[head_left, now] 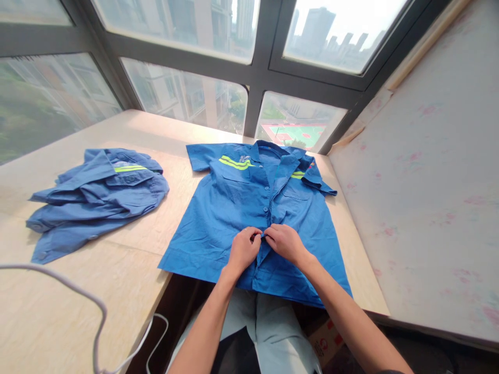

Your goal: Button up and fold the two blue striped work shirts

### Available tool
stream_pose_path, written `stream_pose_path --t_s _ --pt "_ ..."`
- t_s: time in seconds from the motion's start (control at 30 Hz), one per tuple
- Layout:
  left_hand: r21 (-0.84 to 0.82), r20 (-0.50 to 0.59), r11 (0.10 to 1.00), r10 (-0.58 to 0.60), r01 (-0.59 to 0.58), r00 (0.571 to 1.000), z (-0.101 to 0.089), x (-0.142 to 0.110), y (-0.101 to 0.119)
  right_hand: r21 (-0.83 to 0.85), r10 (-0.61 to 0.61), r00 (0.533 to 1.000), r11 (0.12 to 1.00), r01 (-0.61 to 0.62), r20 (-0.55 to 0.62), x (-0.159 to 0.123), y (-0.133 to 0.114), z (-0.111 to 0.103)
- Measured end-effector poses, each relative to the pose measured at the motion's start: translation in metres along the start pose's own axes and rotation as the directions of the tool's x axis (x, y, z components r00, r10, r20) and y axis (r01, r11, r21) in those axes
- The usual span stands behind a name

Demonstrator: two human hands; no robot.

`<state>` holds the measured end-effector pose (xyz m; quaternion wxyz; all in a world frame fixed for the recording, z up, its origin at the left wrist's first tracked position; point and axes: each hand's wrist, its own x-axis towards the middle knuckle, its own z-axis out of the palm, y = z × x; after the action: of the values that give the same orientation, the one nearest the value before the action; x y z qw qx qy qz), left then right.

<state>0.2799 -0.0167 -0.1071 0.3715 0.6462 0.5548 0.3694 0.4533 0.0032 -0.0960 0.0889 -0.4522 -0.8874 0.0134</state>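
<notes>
A blue short-sleeved work shirt [226, 208] lies spread face up on the table, its collar toward the window and its hem over the front edge. Yellow-green stripes cross the chest. The front placket is unfastened, with buttons [265, 209] showing along the left flap. My left hand [246, 246] pinches the placket edge low on the shirt, fingers closed. Just beside it, my right hand [284, 241] grips the opposite placket edge between thumb and fingers. The fingertips almost meet, and whatever button lies between them is hidden.
Another blue shirt [101, 197] lies crumpled to the left on the wooden tabletop [128, 280]. A grey-white cable [78, 288] curves across the front left. Windows [187, 88] stand behind, and a floral-papered wall [421, 171] closes the right side. Under the table sits a cardboard box [325, 343].
</notes>
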Motion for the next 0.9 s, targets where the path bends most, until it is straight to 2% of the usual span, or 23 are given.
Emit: stream_pose_path --t_s 0.1,0.17,0.27,0.37,0.5,0.6,0.73,0.9 --pt "-0.057 0.027 0.997 -0.046 0.047 0.999 -0.004 0.006 -0.002 0.029 0.019 0.998 0.999 -0.017 -0.064 -0.003 0.001 0.003" --pt "-0.025 0.059 0.998 -0.063 0.065 0.996 -0.008 0.01 0.0 0.069 0.06 0.993 0.996 -0.054 -0.099 -0.004 0.002 0.005" --pt "0.154 0.107 0.987 -0.052 0.036 0.993 -0.012 0.013 0.007 0.093 0.107 0.985 0.991 -0.095 -0.134 -0.005 0.005 0.008" --pt "0.34 0.18 0.94 -0.047 -0.018 0.983 -0.013 0.013 0.014 0.087 0.078 0.989 0.994 -0.067 -0.13 -0.006 0.01 0.011" --pt "0.42 0.203 0.907 -0.061 -0.031 0.977 -0.01 0.012 0.015 0.088 0.05 0.991 0.995 -0.039 -0.124 -0.009 0.016 0.012" --pt "0.37 0.166 0.929 -0.053 -0.012 0.985 -0.009 0.012 0.012 0.096 0.012 0.988 0.995 0.003 -0.155 -0.01 0.018 0.012" --pt "0.223 0.11 0.975 -0.036 0.01 0.993 -0.009 0.011 0.01 0.079 -0.039 0.975 0.995 0.057 -0.219 -0.012 0.017 0.016" --pt "-0.047 0.105 0.988 -0.142 0.147 0.984 -0.011 0.01 0.009 0.062 -0.101 0.958 0.991 0.122 -0.267 -0.014 0.018 0.019"
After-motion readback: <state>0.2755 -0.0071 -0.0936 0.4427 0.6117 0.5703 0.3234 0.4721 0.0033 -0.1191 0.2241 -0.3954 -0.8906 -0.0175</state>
